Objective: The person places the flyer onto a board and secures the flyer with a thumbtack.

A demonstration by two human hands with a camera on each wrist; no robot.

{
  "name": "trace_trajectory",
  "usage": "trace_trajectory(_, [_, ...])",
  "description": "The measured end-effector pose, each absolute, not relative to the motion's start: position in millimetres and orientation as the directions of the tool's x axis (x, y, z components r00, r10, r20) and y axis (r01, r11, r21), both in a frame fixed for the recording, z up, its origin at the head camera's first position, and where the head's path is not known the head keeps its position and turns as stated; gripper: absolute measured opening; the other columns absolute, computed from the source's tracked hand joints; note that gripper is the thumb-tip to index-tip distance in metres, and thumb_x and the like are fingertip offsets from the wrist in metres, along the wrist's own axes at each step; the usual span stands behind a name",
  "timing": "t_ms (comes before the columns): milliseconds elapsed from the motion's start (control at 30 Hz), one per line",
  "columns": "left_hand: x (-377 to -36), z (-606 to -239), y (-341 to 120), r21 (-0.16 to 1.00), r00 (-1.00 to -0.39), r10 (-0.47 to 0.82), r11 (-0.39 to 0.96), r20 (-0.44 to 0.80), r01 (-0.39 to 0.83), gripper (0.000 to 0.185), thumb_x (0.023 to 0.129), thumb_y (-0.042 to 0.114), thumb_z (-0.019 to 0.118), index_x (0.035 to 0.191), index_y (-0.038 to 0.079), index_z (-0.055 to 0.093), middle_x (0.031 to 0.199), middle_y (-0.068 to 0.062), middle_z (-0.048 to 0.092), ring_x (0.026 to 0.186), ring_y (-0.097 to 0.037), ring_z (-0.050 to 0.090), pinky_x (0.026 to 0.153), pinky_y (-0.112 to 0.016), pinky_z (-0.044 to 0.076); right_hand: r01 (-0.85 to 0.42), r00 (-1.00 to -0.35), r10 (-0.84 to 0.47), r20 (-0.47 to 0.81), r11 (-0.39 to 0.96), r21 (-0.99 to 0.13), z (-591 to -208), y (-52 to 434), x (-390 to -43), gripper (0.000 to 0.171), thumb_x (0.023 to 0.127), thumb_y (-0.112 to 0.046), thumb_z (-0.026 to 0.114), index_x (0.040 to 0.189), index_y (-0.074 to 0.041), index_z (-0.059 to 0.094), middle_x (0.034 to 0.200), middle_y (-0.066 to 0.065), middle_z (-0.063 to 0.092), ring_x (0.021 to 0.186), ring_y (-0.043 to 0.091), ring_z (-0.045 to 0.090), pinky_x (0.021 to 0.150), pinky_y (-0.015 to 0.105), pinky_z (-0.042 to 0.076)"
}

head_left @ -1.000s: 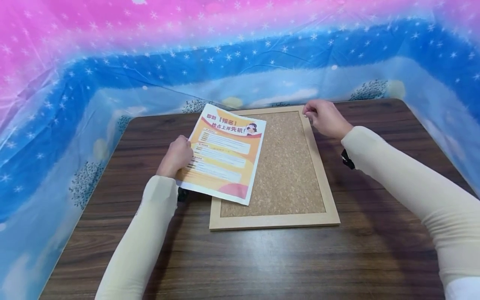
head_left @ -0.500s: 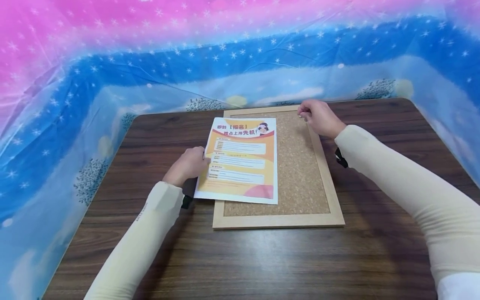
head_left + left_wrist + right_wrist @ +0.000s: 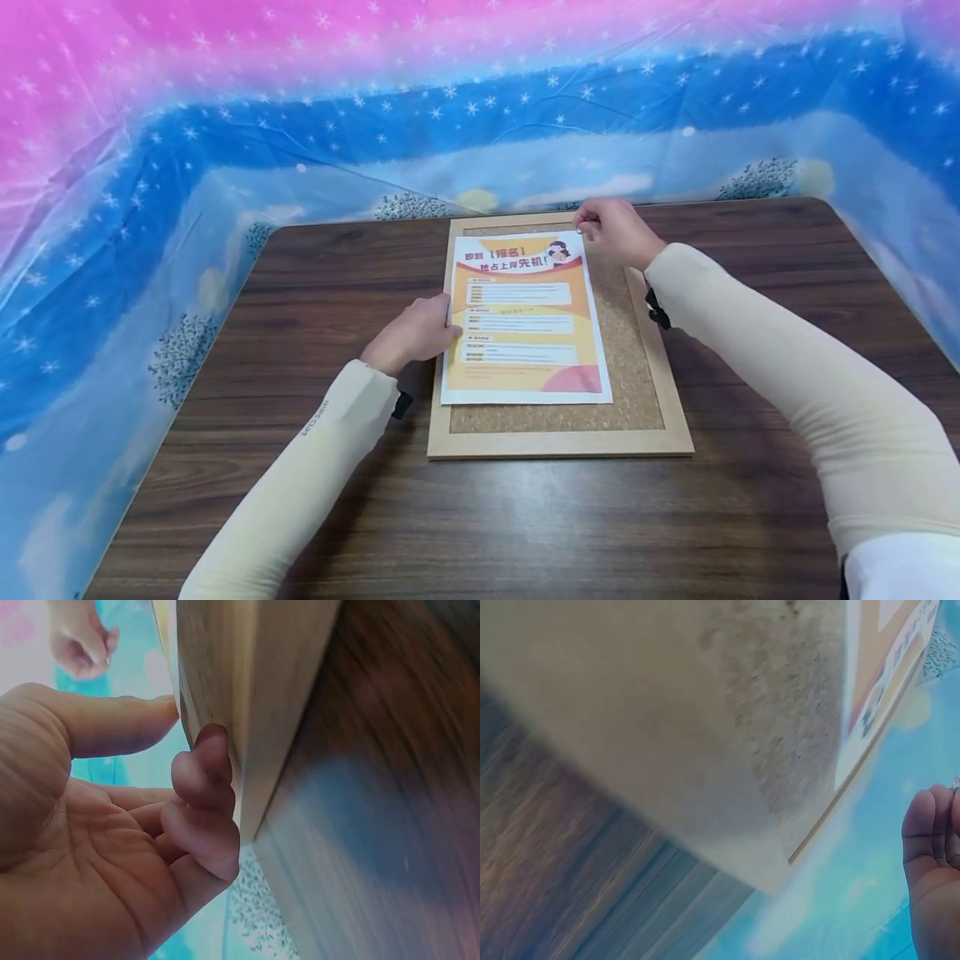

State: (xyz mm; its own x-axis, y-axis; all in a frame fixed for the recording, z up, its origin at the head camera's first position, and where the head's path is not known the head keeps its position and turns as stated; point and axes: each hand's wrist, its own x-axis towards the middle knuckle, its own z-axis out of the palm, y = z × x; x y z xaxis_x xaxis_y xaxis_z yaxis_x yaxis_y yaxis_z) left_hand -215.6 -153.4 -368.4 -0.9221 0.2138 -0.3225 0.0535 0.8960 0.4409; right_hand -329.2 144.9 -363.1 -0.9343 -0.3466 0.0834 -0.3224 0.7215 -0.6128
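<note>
A printed orange-and-white poster (image 3: 517,333) lies over the framed cork board (image 3: 637,392), leaving a strip of cork bare on its right. My left hand (image 3: 416,333) pinches the poster's left edge between thumb and fingers, beside the board's left frame. In the left wrist view, the left hand's fingertips (image 3: 214,746) are behind the sheet, close to the wooden frame. My right hand (image 3: 618,233) is over the board's top right part, close to the poster's top right corner. Its fingertips pinch a small clear pin-like thing (image 3: 956,782), mostly hidden by the fingers.
The board lies on a dark wood-grain table (image 3: 525,525), near its far edge. A pink and blue snowflake-print cloth (image 3: 480,108) hangs around the back and sides of the table.
My left hand has moved right with the poster, which has turned straighter and now lies mostly over the cork board. My right hand has shifted left along the board's top.
</note>
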Motion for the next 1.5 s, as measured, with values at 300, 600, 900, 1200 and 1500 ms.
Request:
trace_trajectory(300, [-214,-370,-140,0.488,-0.914,0.268,0.868,-0.306,0.091,0.046,0.096,0.020,0.054,0.137,0.005,0.038,0.105,-0.005,0.060,0.082,-0.015,0.061,0.069,-0.033,0.047,-0.267,-0.944,-0.327,0.039,0.691,-0.671,-366,120,-342,0.020,0.101,-0.010,0.043,0.112,0.000,0.058,0.106,0.014,0.057,0.089,0.027,0.053,0.076,0.039,0.044])
trace_trajectory(600, [-214,-372,-128,0.479,-0.915,0.281,0.870,-0.288,0.117,0.047,0.095,0.020,0.056,0.135,0.004,0.039,0.102,-0.004,0.060,0.081,-0.014,0.060,0.068,-0.032,0.047,-0.152,-0.957,-0.282,-0.068,0.687,-0.711,-372,106,-355,0.019,0.102,-0.016,0.043,0.110,-0.005,0.057,0.101,0.016,0.056,0.083,0.026,0.051,0.064,0.037,0.043])
trace_trajectory(900, [-215,-376,-124,0.517,-0.906,0.297,0.849,-0.301,0.107,0.049,0.094,0.019,0.058,0.136,0.005,0.037,0.099,-0.003,0.059,0.078,-0.014,0.061,0.063,-0.030,0.047,-0.089,-0.966,-0.230,-0.119,0.726,-0.682,-384,104,-369,0.017,0.101,-0.020,0.045,0.104,-0.011,0.060,0.102,0.007,0.056,0.090,0.023,0.052,0.080,0.040,0.040])
trace_trajectory(1200, [-212,-378,-127,0.535,-0.907,0.311,0.836,-0.284,0.119,0.052,0.092,0.018,0.061,0.135,0.005,0.038,0.095,-0.002,0.060,0.072,-0.013,0.062,0.056,-0.027,0.047,-0.025,-0.964,-0.204,-0.170,0.706,-0.708,-387,97,-372,0.019,0.101,-0.018,0.046,0.105,-0.008,0.062,0.105,0.011,0.055,0.092,0.026,0.054,0.076,0.041,0.044])
trace_trajectory(1500, [-214,-378,-130,0.520,-0.903,0.307,0.846,-0.300,0.115,0.047,0.092,0.018,0.062,0.130,0.002,0.042,0.092,-0.004,0.060,0.066,-0.014,0.061,0.047,-0.026,0.043,-0.002,-0.966,-0.176,-0.190,0.738,-0.675,-384,86,-375,0.019,0.099,-0.020,0.050,0.104,-0.008,0.063,0.103,0.012,0.057,0.089,0.027,0.056,0.072,0.041,0.046])
